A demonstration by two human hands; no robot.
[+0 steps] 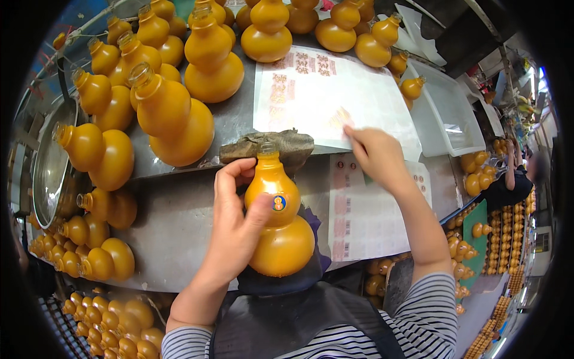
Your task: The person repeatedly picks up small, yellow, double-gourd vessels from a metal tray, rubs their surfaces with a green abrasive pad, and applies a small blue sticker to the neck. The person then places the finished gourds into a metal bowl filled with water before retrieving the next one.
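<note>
At the bench edge, you hold a gourd bottle.
Your left hand [236, 224] wraps the orange gourd-shaped bottle [276, 221], thumb on its round sticker [278, 203]; your right hand [375, 154] reaches out, fingertips pressing the label sheet [317, 96].

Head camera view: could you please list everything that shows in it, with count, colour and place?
Held bottle: one, orange, gourd-shaped, small round sticker on its neck, centre.
Loose bottles: many, orange, same gourd shape, across the grey table to the left and top, more in rows below at left and right.
Upper sticker sheet: one, white with reddish labels, top centre.
Lower sticker sheet: one, white, right of the held bottle.
Cloth: one, brownish, behind the held bottle.
Tray: one, white, upper right.
Metal bowl: one, far left.
Left hand: grips the held bottle.
Right hand: fingertips on the upper sticker sheet.
</note>
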